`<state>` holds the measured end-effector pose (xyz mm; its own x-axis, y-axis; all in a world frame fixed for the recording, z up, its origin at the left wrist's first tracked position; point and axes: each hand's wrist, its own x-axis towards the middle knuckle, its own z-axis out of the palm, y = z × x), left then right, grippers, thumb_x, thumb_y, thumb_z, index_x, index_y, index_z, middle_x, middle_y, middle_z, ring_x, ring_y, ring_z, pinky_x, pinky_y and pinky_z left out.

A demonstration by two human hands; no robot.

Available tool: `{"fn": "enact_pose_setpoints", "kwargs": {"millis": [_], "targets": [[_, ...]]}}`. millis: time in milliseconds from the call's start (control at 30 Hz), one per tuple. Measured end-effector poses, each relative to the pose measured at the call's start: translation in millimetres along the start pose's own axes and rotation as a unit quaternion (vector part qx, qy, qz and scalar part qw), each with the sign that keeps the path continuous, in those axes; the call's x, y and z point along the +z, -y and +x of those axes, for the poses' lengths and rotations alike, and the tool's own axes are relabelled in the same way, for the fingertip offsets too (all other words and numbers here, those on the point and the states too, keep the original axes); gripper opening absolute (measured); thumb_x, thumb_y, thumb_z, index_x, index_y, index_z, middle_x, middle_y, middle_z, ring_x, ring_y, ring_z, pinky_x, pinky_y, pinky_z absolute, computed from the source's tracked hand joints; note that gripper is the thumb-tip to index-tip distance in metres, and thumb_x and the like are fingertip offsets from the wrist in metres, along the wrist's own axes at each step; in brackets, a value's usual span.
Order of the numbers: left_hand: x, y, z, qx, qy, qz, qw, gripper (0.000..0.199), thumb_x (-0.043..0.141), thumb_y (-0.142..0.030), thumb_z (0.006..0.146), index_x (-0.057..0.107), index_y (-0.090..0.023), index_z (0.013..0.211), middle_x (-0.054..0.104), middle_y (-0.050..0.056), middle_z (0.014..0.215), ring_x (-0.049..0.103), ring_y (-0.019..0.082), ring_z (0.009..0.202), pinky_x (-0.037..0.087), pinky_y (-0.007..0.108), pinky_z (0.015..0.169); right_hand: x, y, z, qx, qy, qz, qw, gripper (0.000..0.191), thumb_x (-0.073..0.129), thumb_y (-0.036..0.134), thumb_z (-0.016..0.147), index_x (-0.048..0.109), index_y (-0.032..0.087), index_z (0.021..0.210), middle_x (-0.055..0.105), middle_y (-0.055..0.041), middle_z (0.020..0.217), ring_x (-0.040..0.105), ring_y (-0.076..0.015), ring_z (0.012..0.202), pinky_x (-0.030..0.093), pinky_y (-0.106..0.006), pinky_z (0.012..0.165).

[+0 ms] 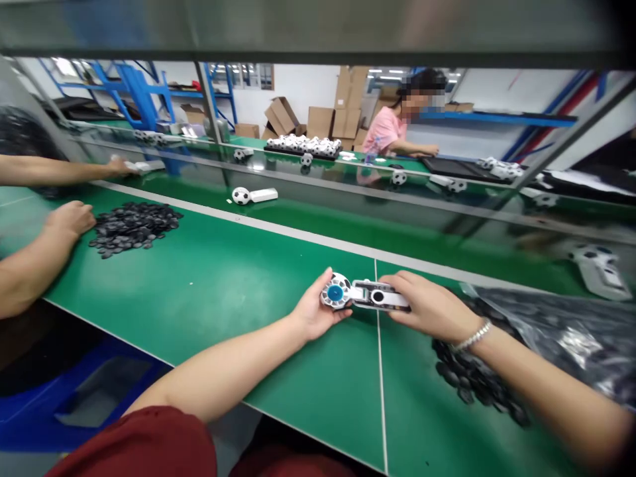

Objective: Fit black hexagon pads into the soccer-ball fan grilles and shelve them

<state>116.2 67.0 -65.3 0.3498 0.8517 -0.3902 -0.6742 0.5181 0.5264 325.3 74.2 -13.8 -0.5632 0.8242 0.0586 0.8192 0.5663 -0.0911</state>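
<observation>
While both hands are gripping white plastic part above green bench, left hand is curling around its round end with blue centre, fingers closed on rim. Right hand is clamping its flat bar end, fingers together on top. Hands are nearly meeting at part's middle. Pile of dark discs is lying under right forearm, plastic bag just beyond. Open bench is stretching left of left hand toward co-worker's hand beside second disc pile. Near bench edge is running below both hands.
</observation>
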Motion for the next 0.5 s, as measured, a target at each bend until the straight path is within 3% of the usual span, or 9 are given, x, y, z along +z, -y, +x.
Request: {"fn": "enact_pose_setpoints", "kwargs": {"millis": [233,367,500], "targets": [[1.7,-2.6,-0.9,-0.005,-0.007,-0.010,1.000,0.034,0.055,-0.047,0.081,0.058,-0.013,0.078,0.061,0.007,0.074,0.060,0.018,0.064,0.051,0.029,0.054,2.7,16.5,-15.9,0.042,0.011,-0.014,0.999,0.041,0.058,0.033,0.074,0.053,0.018,0.111,0.057,-0.0080,0.097,0.057,-0.0225,0.082,0.047,-0.033,0.066],[-1.3,-1.3,1.3,0.002,0.011,0.005,1.000,0.031,0.055,-0.044,0.081,0.059,-0.013,0.082,0.060,0.007,0.074,0.059,0.017,0.062,0.050,0.028,0.053,14.3,30.3,-29.7,0.077,0.017,0.055,0.995,0.047,0.060,0.039,0.075,0.050,0.015,0.114,0.057,-0.0102,0.104,0.057,-0.0243,0.089,0.047,-0.035,0.075],[-3.8,0.9,2.7,0.015,0.024,0.042,0.999,0.017,0.062,-0.029,0.078,0.060,-0.013,0.083,0.060,0.005,0.070,0.056,0.013,0.057,0.049,0.025,0.055,24.5,39.8,-37.9,0.113,0.021,0.117,0.986,0.045,0.060,0.040,0.075,0.051,0.014,0.111,0.057,-0.0113,0.104,0.057,-0.0241,0.089,0.047,-0.036,0.077]]}}
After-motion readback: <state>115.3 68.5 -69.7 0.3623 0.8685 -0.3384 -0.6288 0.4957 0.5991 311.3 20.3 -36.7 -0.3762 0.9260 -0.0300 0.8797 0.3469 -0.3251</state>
